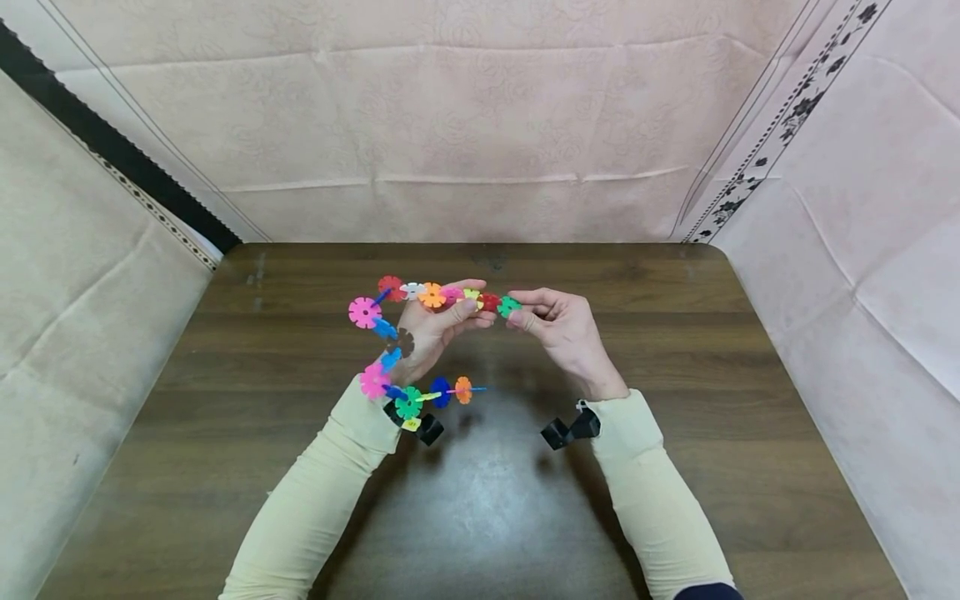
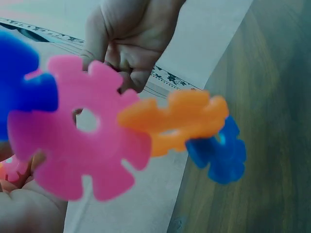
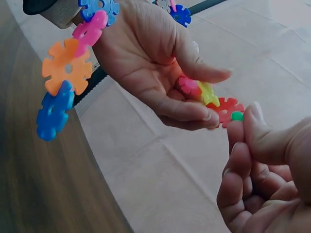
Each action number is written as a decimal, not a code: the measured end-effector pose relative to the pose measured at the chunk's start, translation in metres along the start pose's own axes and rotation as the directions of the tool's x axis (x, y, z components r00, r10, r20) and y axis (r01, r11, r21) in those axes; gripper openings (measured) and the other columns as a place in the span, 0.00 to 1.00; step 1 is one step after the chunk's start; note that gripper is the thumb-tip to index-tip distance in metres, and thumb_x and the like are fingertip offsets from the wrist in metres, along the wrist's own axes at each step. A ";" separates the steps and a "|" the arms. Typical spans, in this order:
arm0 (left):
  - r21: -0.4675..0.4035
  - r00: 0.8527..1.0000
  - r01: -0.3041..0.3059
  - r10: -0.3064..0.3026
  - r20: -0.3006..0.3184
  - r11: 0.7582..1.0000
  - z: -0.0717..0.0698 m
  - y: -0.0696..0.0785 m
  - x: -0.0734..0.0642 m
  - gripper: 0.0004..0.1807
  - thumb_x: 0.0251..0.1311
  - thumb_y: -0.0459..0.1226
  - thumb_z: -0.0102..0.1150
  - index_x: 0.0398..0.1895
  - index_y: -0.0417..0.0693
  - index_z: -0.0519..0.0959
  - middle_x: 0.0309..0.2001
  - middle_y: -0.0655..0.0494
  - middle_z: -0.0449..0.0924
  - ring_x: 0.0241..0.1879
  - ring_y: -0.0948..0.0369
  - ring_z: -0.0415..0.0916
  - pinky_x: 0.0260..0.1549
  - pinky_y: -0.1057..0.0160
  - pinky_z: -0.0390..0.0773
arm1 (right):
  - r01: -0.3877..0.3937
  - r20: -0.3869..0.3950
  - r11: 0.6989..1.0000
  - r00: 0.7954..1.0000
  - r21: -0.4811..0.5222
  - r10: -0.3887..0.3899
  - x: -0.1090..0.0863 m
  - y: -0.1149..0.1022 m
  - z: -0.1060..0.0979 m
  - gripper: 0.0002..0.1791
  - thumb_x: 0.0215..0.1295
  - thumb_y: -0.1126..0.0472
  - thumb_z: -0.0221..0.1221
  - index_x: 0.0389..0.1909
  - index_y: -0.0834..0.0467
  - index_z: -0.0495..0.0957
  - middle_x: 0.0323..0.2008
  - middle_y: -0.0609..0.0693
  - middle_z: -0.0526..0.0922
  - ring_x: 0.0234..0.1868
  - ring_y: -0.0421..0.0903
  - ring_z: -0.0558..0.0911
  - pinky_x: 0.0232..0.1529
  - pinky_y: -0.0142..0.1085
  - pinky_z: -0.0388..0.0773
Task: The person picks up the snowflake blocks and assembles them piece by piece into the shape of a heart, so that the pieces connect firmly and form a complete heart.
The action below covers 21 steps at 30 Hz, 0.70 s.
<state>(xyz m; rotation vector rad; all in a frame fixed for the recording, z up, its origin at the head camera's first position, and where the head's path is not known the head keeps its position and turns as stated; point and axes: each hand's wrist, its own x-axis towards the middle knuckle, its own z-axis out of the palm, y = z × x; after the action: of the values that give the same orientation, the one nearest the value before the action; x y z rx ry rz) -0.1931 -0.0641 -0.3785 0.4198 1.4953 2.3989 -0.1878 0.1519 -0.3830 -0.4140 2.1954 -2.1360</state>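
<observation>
A curved chain of colourful notched plastic discs, pink disc (image 1: 364,312) at its far left, hangs above the table around my left hand (image 1: 423,337). My left thumb and fingers grip the chain near its upper end, beside a yellow disc (image 3: 208,93) and a red disc (image 3: 228,110). With thumb and index finger, my right hand (image 1: 567,335) pinches a green disc (image 1: 509,307) right at that red disc's edge; the fingertips mostly hide it in the right wrist view. The chain's other end, with an orange disc (image 2: 180,116) and a blue disc (image 2: 226,150), dangles past my left wrist.
Below the hands lies a dark wooden table (image 1: 480,517). Pale patterned cloth (image 1: 480,125) hangs behind it and at both sides. A black wrist camera (image 1: 572,427) is strapped to the right wrist, with another (image 1: 429,430) on the left.
</observation>
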 end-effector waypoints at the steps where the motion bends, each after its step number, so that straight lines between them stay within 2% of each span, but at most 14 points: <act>1: 0.008 1.000 -0.003 0.003 0.005 1.000 0.000 0.000 0.000 0.19 0.69 0.29 0.51 0.61 0.30 0.70 0.44 0.43 0.84 0.40 0.51 0.85 0.53 0.55 0.77 | 0.003 -0.003 1.000 1.000 -0.028 -0.003 -0.001 -0.001 0.000 0.19 0.58 0.61 0.67 0.50 0.64 0.82 0.34 0.53 0.87 0.35 0.47 0.86 0.40 0.34 0.82; 7: 0.044 1.000 -0.017 0.016 0.024 0.999 0.001 -0.002 0.000 0.21 0.69 0.28 0.50 0.62 0.25 0.66 0.45 0.43 0.83 0.42 0.49 0.84 0.53 0.54 0.77 | -0.016 -0.013 0.993 1.000 -0.119 0.015 -0.003 -0.007 0.000 0.18 0.59 0.61 0.67 0.49 0.64 0.82 0.33 0.54 0.87 0.36 0.52 0.86 0.35 0.31 0.80; 10: 0.048 0.999 -0.032 0.031 0.027 0.998 0.003 -0.004 0.000 0.19 0.69 0.28 0.51 0.60 0.27 0.69 0.46 0.42 0.83 0.41 0.50 0.85 0.54 0.52 0.76 | -0.021 -0.017 0.992 1.000 -0.128 0.019 -0.003 -0.008 0.000 0.17 0.59 0.62 0.66 0.49 0.64 0.82 0.33 0.55 0.87 0.36 0.51 0.86 0.33 0.30 0.79; 16: 0.056 0.998 -0.053 0.051 0.039 0.997 0.005 -0.004 -0.001 0.17 0.68 0.28 0.52 0.58 0.31 0.72 0.47 0.40 0.82 0.41 0.49 0.84 0.54 0.51 0.75 | -0.017 -0.020 0.995 1.000 -0.102 0.015 -0.002 -0.006 0.000 0.17 0.60 0.62 0.66 0.49 0.65 0.82 0.34 0.55 0.87 0.35 0.47 0.86 0.37 0.33 0.81; 21: 0.032 0.998 -0.018 0.016 0.069 0.999 0.002 -0.003 0.000 0.19 0.69 0.28 0.51 0.60 0.28 0.70 0.44 0.41 0.83 0.41 0.49 0.84 0.54 0.52 0.76 | -0.032 0.038 0.998 0.999 -0.051 0.034 -0.004 -0.003 -0.004 0.19 0.59 0.59 0.67 0.50 0.63 0.82 0.37 0.54 0.87 0.38 0.52 0.85 0.41 0.37 0.82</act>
<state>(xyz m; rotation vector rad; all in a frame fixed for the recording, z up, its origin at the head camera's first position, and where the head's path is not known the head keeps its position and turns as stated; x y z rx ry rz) -0.1919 -0.0619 -0.3803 0.5189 1.5092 2.3511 -0.1845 0.1567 -0.3809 -0.4155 2.2228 -2.0426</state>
